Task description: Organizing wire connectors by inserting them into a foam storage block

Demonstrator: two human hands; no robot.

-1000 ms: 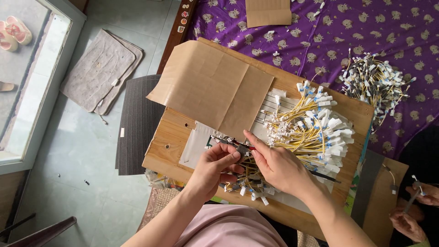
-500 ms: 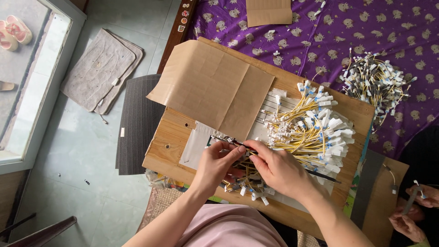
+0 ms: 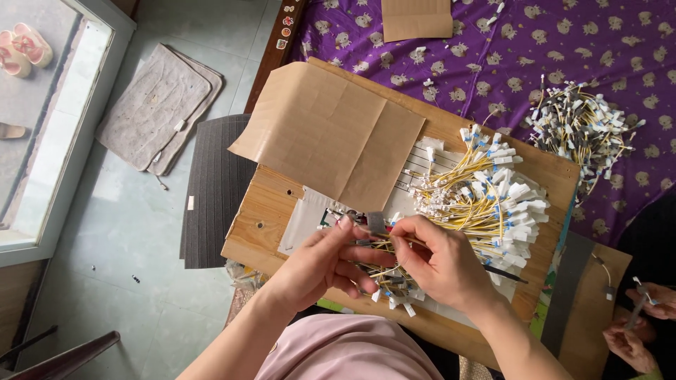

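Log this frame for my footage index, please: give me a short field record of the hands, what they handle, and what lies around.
left hand: pinches thin yellow wires over the wooden board
right hand: fingers on the same wires
pile on board: yellow leads with white connectors
cover: folded brown cardboard
second pile: connector bundle on purple patterned cloth
other person: hands at lower right edge

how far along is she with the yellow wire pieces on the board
Looks done: a large pile of yellow wires with white connectors lies on the wooden board. In hand: the left hand and right hand work one wire together. Left: a small bunch beneath the hands.
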